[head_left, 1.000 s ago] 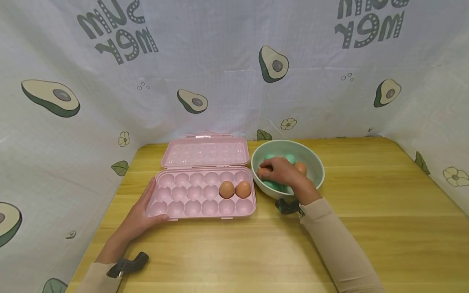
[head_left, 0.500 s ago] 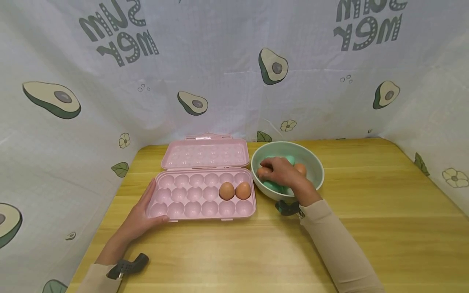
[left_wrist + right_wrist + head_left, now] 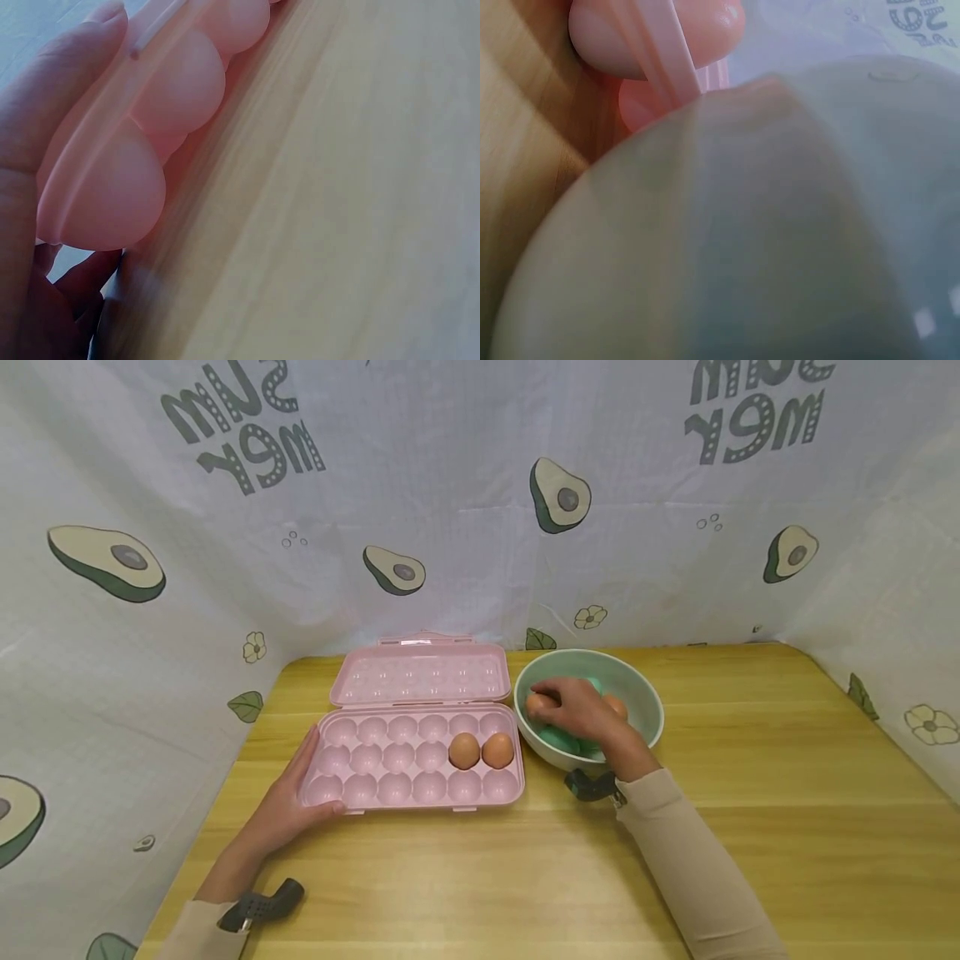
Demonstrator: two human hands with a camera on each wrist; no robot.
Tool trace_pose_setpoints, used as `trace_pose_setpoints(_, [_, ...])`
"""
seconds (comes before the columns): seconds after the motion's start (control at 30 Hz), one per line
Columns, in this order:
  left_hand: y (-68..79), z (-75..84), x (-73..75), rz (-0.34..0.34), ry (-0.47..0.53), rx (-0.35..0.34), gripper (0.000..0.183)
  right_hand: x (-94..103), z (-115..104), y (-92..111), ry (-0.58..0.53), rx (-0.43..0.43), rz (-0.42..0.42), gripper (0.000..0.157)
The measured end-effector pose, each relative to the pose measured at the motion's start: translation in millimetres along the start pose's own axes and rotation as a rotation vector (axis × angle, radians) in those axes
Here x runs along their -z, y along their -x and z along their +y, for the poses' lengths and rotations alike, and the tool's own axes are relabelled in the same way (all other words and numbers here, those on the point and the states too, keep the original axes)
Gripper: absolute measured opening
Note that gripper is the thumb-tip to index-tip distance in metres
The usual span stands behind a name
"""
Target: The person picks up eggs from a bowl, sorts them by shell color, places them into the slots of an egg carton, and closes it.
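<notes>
A pink plastic egg box (image 3: 398, 755) lies with its lid (image 3: 420, 675) folded back. Two brown eggs (image 3: 481, 751) sit side by side in the middle row at its right end. My left hand (image 3: 283, 810) grips the left end, thumb (image 3: 56, 97) along the front rim and fingers at the side. My right hand (image 3: 581, 710) reaches into a pale green bowl (image 3: 647, 702) and holds a brown egg (image 3: 537, 704) near its left wall. Green eggs (image 3: 559, 740) and another brown egg (image 3: 617, 706) lie under and around that hand. In the right wrist view the bowl's outside (image 3: 705, 247) hides the hand.
The bowl stands right beside the egg box on a wooden table (image 3: 465, 877). A white cloth (image 3: 465, 468) printed with avocados hangs behind the table and along its sides. Dark wrist straps (image 3: 262, 906) are on both wrists.
My right hand, with the brown egg in its fingers, has risen very slightly inside the bowl. The left hand and the egg box stay where they were.
</notes>
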State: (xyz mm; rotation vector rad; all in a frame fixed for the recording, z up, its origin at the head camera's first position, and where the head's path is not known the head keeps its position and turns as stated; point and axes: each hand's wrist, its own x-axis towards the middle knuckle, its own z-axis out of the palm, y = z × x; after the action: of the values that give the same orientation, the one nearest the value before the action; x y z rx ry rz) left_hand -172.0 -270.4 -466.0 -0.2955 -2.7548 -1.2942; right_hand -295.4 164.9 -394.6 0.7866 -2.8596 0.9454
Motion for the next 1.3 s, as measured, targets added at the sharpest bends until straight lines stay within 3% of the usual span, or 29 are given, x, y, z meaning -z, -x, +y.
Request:
trace_pose_setpoints(0.33, [-1.2, 0.0, 0.8, 0.001, 0.003, -0.007, 0.118, 3.5, -0.9, -0.3, -0.024, -0.024, 0.021, 0.036])
trace_pose_setpoints(0.73, [2.3, -1.7, -1.5, 0.003, -0.002, -0.014, 0.119, 2.6, -0.4, -0.4, -0.114, -0.026, 0.083, 0.034])
trace_pose_setpoints(1.13, [-0.6, 0.0, 0.2, 0.006, -0.012, -0.015, 0.119, 6.2, -4.8, -2.0, -0.255, 0.061, 0.123, 0.037])
trace_pose_setpoints(1.3, [-0.7, -0.7, -0.3, 0.007, -0.008, -0.014, 0.118, 6.7, -7.2, -2.3, -0.28, 0.049, 0.136, 0.042])
